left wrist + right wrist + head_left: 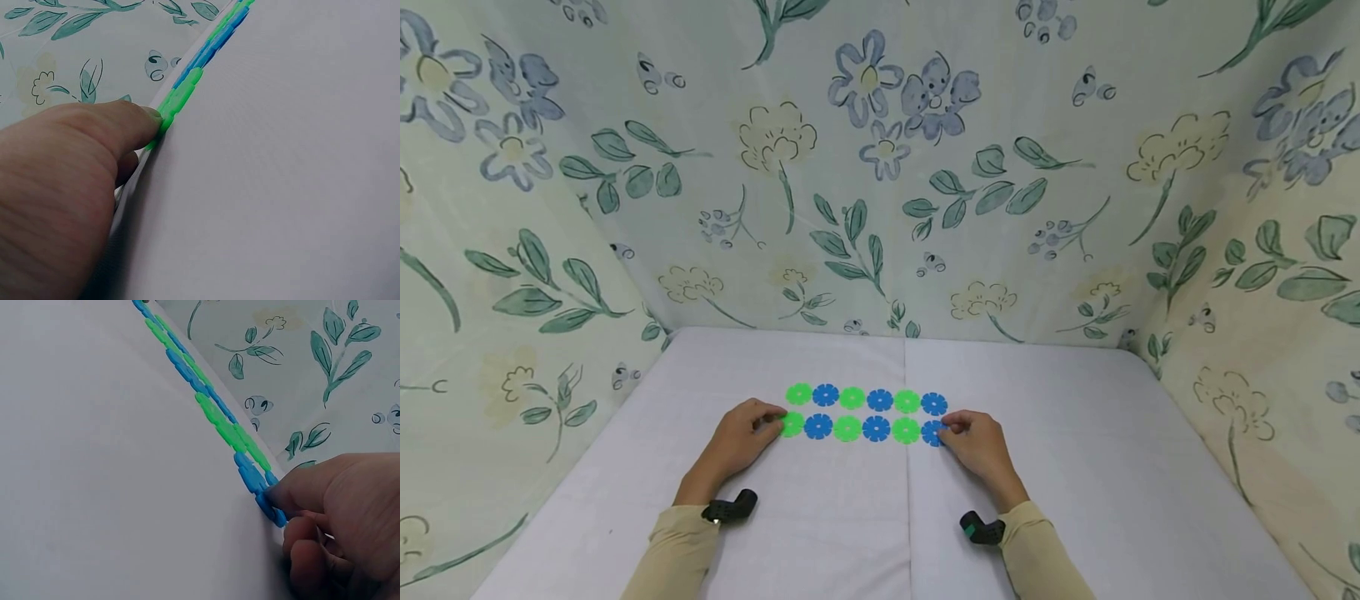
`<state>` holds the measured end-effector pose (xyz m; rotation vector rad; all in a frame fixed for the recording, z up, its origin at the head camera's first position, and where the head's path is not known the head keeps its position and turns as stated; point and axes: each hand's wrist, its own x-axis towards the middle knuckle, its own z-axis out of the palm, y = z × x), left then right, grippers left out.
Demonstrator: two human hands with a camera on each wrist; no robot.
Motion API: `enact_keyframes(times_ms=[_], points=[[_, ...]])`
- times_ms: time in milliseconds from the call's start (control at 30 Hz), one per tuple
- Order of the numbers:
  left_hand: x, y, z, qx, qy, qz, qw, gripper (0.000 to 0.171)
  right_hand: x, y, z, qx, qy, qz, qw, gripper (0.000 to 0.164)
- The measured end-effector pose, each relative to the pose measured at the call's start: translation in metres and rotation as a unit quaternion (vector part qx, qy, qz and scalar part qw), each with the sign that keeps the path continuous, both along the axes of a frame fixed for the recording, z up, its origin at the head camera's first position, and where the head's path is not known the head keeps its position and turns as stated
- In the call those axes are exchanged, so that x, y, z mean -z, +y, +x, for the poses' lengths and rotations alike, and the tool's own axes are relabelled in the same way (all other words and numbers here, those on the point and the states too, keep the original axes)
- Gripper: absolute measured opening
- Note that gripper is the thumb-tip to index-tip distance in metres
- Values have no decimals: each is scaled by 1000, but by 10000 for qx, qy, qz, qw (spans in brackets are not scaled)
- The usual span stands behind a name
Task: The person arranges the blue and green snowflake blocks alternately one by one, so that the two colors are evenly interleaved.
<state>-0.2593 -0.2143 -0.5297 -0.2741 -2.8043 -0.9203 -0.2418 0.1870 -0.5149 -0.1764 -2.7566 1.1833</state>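
Observation:
Notched plastic discs lie flat on the white cloth in two rows, green and blue by turns. My left hand pinches the edge of the green notched disc at the left end of the near row. At that row's right end my right hand has thumb and finger on the blue notched disc. The left wrist view shows the thumb against the green disc. In the right wrist view the right thumb covers part of the blue disc, while the other fingers curl below.
The far row runs from a green disc on the left to a blue disc on the right. A white cloth with a crease covers the table. Floral curtains enclose the back and sides.

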Motion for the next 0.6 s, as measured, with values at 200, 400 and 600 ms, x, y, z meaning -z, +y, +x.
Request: enact_keyframes(times_ms=[200,400,600], points=[[0,0,0,-5,-14,-5,10000,21,1,0,0,-4,15,53,10000,17],[1,1,1,26,-16,17,10000,21,3,2,-1,58,-69,-126,9999,18],[2,1,1,20,-59,-5,10000,22,0,5,-1,56,-248,-920,9954,20]])
